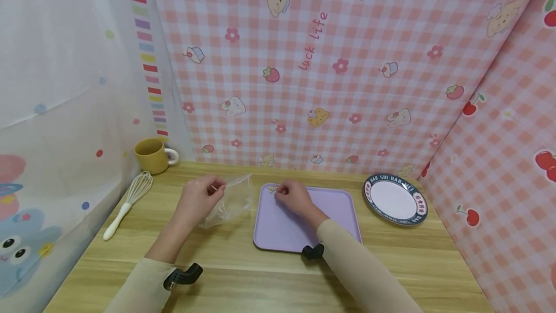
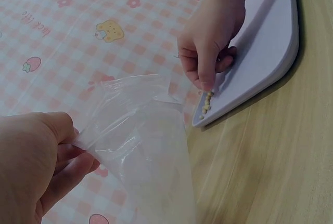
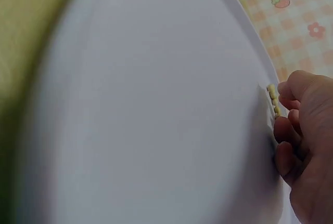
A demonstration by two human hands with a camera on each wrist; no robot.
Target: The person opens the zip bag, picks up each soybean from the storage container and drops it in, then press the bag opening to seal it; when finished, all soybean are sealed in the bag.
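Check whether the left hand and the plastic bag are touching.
Touching. The left wrist view shows it plainly: the left hand pinches the plastic bag, whose film gathers into creases at the grip.

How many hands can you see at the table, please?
2: the left hand pinches the clear plastic bag, left of the purple tray; the right hand is over the tray, beside the small yellowish pieces.

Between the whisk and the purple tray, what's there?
In the head view, the left hand, holding a clear plastic bag, lies between the whisk and the tray.
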